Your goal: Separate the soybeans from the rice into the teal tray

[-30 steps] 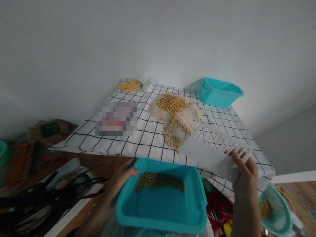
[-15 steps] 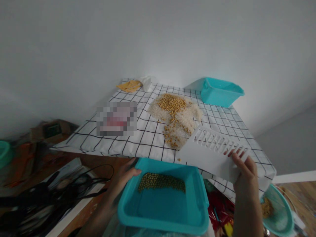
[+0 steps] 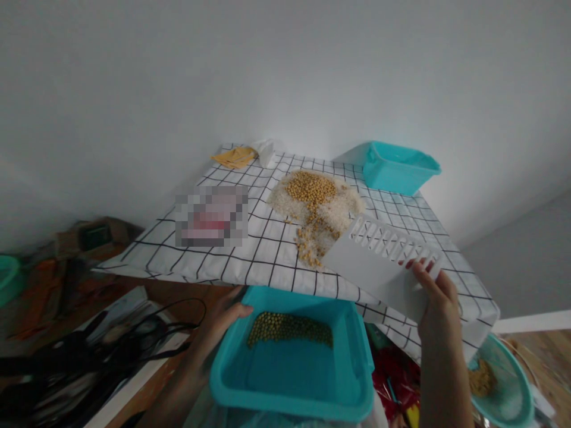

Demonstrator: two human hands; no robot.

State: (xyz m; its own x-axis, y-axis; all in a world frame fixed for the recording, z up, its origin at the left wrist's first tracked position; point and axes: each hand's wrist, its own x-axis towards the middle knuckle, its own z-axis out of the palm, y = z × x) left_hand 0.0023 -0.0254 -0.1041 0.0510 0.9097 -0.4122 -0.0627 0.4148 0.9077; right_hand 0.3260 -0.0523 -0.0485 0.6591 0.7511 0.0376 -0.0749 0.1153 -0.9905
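My left hand grips the rim of a turquoise plastic bin just below the table's front edge, thumb on the rim and the other fingers hidden behind it. Soybeans lie in a band along the bin's far side. In my right hand is a white plastic board with a row of slots, held at its right end and tilted over the cloth. The board's left corner is beside the near end of a pile of rice, which has more soybeans heaped on it.
A checked cloth covers the table. A second turquoise bin stands at the back right. Yellow cloth lies at the back left, a blurred-out item nearer. A turquoise basket stands on the floor at right; cables and bags clutter the left.
My right hand and the slotted board have moved slightly up and left, toward the pile. The held bin has shifted a little left; my left hand keeps its grip.
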